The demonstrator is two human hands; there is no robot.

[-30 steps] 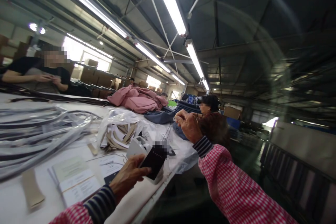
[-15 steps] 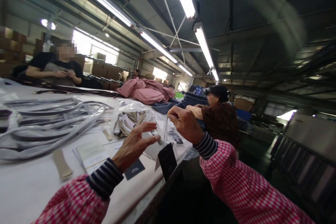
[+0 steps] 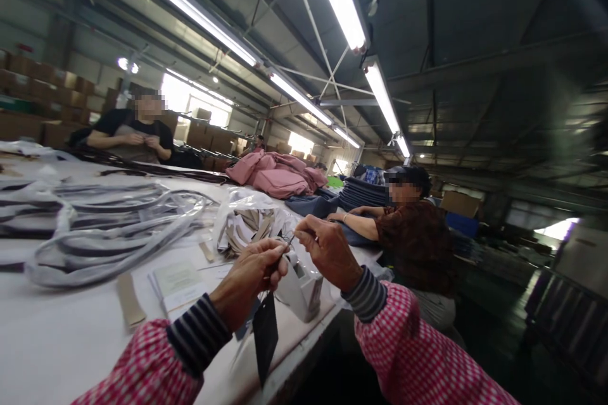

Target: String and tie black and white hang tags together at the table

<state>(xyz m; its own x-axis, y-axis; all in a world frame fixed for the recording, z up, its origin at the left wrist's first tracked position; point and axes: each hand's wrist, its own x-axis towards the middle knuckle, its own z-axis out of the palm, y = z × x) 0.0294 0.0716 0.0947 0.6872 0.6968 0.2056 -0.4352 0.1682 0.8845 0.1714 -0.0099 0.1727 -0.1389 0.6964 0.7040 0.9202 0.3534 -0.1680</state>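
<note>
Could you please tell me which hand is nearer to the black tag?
Left: the left hand is just above the black tag; the right hand is higher and farther right.

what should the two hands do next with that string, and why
Perhaps ease the right hand slightly away to draw the string taut, the left hand holding steady: both hands pinch close together at the string, and a black tag hangs below the left one.

The left arm [image 3: 159,354] extends from seven o'clock, the right arm [image 3: 413,335] from five o'clock. The left hand [image 3: 249,273] and the right hand [image 3: 329,252] are near each other, their fingers [image 3: 270,250] curled in a pinch.
</note>
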